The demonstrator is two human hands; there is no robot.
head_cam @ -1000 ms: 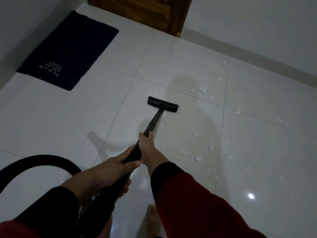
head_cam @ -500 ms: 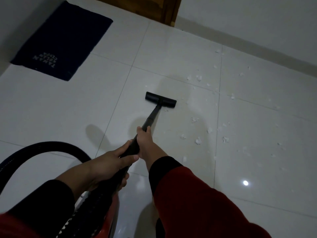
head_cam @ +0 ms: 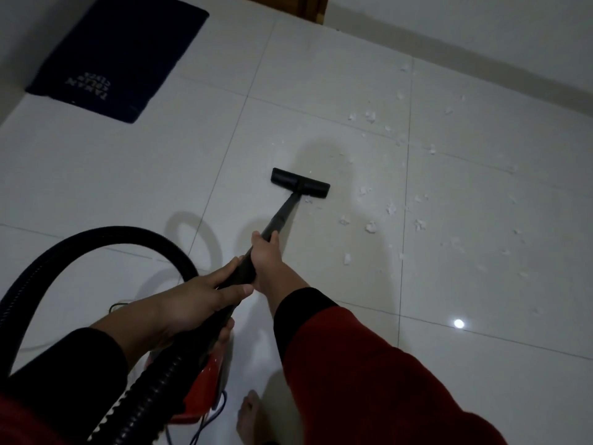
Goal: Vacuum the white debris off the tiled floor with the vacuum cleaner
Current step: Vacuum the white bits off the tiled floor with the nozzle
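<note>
Two hands wrapped on wand (head_cam: 282,216): right hand (head_cam: 264,252) ahead, left hand (head_cam: 192,300) behind | nozzle (head_cam: 300,183) mid-frame, debris (head_cam: 371,226) to its right | wand's stiff and light, bits flimsy, so keep your grip, glide flat

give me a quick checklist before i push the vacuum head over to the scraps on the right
1. Both hands on the wand: ok. The right hand grips further down the wand, the left hand holds it near the hose.
2. Vacuum head flat on the floor: ok, it looks flat on the tile.
3. Scraps left to collect: ok, white scraps lie right of the head.
4. Hose free: ok, it loops loosely at the left.
5. Bare foot clear of the cord: not ok, the two are close.
6. Suction running: cannot tell.
</note>
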